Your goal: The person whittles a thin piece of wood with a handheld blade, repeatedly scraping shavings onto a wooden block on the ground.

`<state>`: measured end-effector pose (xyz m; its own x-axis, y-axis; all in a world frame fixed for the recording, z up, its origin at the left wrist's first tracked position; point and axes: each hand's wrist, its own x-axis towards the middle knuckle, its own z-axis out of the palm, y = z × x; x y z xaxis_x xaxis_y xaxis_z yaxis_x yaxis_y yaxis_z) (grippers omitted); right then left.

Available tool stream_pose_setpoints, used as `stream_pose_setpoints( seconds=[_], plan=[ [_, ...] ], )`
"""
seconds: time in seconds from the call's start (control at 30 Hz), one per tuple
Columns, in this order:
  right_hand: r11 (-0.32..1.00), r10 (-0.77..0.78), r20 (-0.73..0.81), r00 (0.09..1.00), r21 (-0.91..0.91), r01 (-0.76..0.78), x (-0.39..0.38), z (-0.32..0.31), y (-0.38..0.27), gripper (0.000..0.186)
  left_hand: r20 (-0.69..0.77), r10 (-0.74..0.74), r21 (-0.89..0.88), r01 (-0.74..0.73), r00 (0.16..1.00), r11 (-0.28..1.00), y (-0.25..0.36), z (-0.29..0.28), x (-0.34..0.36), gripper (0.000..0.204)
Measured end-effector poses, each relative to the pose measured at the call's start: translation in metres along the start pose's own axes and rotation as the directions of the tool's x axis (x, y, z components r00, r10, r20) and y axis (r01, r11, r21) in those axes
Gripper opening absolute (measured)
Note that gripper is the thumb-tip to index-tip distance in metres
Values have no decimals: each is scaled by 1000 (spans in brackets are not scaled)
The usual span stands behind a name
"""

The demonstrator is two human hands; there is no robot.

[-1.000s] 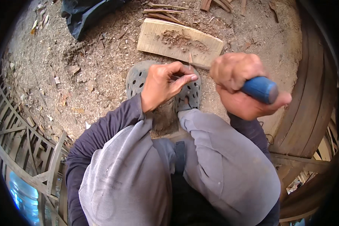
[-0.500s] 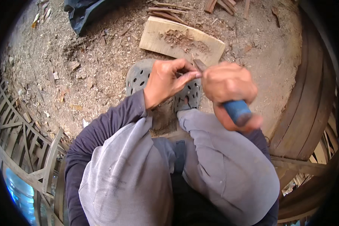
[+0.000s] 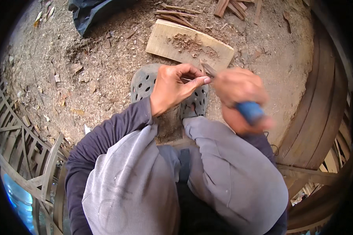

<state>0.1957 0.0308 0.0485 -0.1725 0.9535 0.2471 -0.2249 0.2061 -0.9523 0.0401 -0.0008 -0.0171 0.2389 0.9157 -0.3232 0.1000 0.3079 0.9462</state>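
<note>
My right hand is wrapped round the blue handle of a knife and is smeared by motion. The dark knife blade points up and left, toward the fingers of my left hand. Thumb and forefinger of that hand pinch a small, thin sliver of wood, mostly hidden by the fingers. Blade and sliver lie close together; whether they touch, I cannot tell. Just beyond both hands a pale wooden board lies on the ground, with brown wood shavings on top.
Thin wood strips and reddish sticks lie behind the board. A dark plastic sheet is at the far left. Wooden lattice stands at left, curved brown planks at right. My grey perforated clogs are under my hands.
My right hand and the knife have shifted slightly to the right, and the blade stands out a little more beyond the fist. My left hand keeps its pinch almost in place.
</note>
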Motion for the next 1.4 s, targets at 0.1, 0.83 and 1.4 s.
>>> stream_pose_setpoints(
  seconds=[0.1,0.83,1.4],
  plan=[
    [982,-41,-31,999,183,46,9,0,-31,78,-17,-21,-22,21,1000,1000,12,0,4,14],
    [950,-47,55,997,310,28,22,-4,-41,75,-23,-47,71,48,999,996,-6,-4,-3,16],
    [997,-47,-38,998,-68,44,-2,6,3,78,-26,55,24,-55,998,998,-2,-1,7,15]
  ],
)
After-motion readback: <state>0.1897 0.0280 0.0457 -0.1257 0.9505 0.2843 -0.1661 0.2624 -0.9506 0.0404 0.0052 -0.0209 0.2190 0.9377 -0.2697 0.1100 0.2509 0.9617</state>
